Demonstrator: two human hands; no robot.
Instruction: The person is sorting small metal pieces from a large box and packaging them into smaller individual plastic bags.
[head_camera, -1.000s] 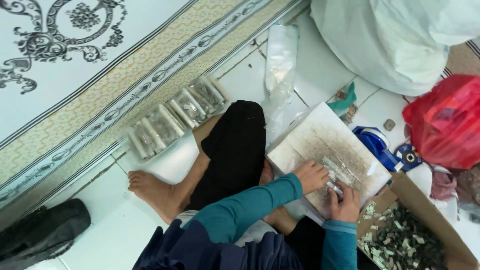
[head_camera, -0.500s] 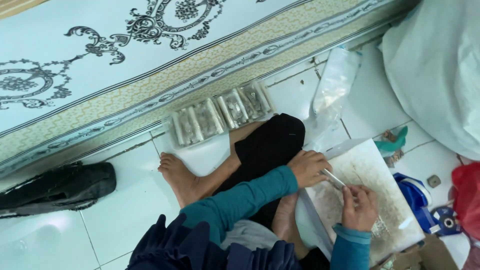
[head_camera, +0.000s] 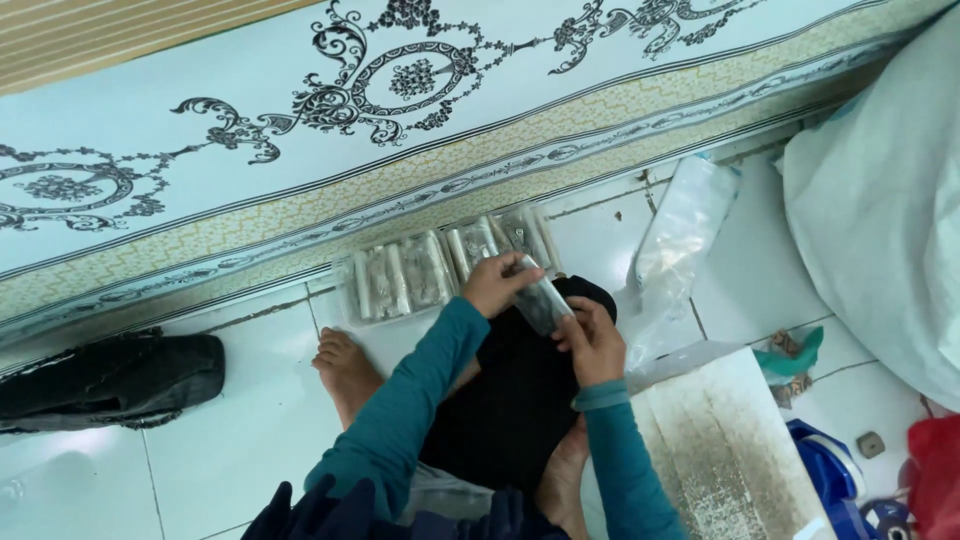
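I sit on a white tiled floor with my knee in black trousers (head_camera: 510, 390) raised. My left hand (head_camera: 495, 283) and my right hand (head_camera: 592, 340) together hold a small clear plastic packet (head_camera: 540, 298) filled with small silvery pieces, above the knee. My left hand grips its upper end, my right hand its lower end. Just beyond my hands, several filled clear packets (head_camera: 440, 270) lie in a row on the floor by the wall.
A patterned wall (head_camera: 400, 130) runs along the top. A black bag (head_camera: 100, 380) lies at left. My bare foot (head_camera: 345, 365) rests on the tiles. A flat board (head_camera: 720, 450) lies at right, with a clear plastic bag (head_camera: 680, 240), a large white sack (head_camera: 880, 240) and blue and red items.
Both hands have left the board at right and risen over my knee with the packet between them. The view has swung left, bringing the row of packets nearer the centre.
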